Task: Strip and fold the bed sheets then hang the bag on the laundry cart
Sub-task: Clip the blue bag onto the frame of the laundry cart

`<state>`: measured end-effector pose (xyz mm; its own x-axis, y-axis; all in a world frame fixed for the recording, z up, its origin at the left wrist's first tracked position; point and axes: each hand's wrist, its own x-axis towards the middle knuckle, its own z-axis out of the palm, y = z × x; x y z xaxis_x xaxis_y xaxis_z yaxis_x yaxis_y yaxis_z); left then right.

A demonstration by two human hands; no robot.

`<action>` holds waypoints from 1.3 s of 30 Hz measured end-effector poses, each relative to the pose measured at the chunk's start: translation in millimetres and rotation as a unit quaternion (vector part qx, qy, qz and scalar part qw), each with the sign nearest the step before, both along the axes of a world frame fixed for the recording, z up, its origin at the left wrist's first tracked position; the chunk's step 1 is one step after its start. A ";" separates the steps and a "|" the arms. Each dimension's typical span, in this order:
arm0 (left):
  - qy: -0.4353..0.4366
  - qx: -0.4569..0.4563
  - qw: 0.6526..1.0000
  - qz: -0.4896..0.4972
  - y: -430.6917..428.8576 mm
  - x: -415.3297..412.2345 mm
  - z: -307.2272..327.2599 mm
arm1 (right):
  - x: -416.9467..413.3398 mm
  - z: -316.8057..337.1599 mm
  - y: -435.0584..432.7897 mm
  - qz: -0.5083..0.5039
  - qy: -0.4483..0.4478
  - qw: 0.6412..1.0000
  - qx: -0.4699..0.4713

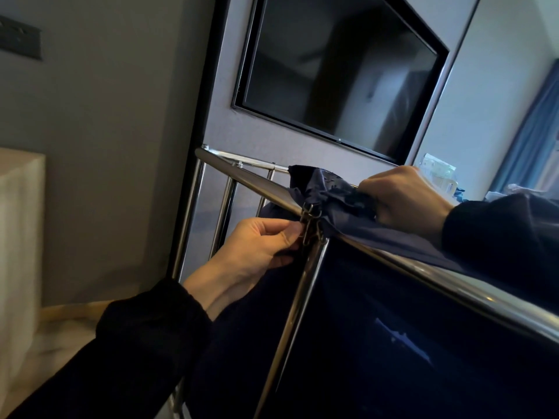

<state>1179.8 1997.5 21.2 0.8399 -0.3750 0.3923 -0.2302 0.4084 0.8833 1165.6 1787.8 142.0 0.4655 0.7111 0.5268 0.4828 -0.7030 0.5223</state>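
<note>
A chrome laundry cart (248, 181) stands in front of me, its top rail running from upper left to lower right. A dark navy laundry bag (378, 343) hangs inside the frame, its rim bunched over the rail. Small metal hooks (311, 225) sit where the rail meets an upright post. My left hand (257, 246) pinches at these hooks and the bag's edge from below the rail. Above the rail, my right hand (405, 201) grips the gathered navy fabric (326, 189). No bed sheets are in view.
A wall-mounted television (338, 71) hangs right behind the cart. A white block-like surface (18, 237) stands at the left edge over a pale floor. Blue curtains (535, 131) and some packaged items (435, 173) show at the far right.
</note>
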 end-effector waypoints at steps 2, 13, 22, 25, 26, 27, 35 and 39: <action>0.003 0.014 1.000 0.013 2.1 -0.5 4.0 | -0.4 1.8 -1.1 -0.017 -0.009 1.000 -0.002; 0.034 -0.015 0.999 0.011 4.8 0.1 9.9 | -2.2 1.0 -0.4 -0.051 -0.015 0.999 0.008; 0.014 -0.008 1.000 0.007 7.2 4.9 12.0 | 0.2 -0.5 -0.8 -0.048 -0.011 0.999 -0.002; 0.019 0.009 1.000 -0.011 7.7 9.6 13.9 | 1.3 -0.4 0.2 -0.056 -0.010 0.998 -0.006; 0.028 0.011 0.999 -0.022 7.7 11.7 14.9 | 1.9 -0.4 0.2 -0.058 -0.010 0.998 -0.007; 0.040 0.010 0.998 -0.038 8.0 14.1 15.9 | 2.6 -0.4 -0.1 -0.062 -0.009 0.998 -0.008; 0.066 0.026 0.983 -0.168 7.8 18.7 23.8 | 1.9 -1.2 2.3 -0.056 -0.002 0.998 -0.013; 0.058 0.007 0.990 -0.130 9.0 16.3 20.2 | 1.9 -0.4 -1.4 -0.070 0.006 0.997 -0.014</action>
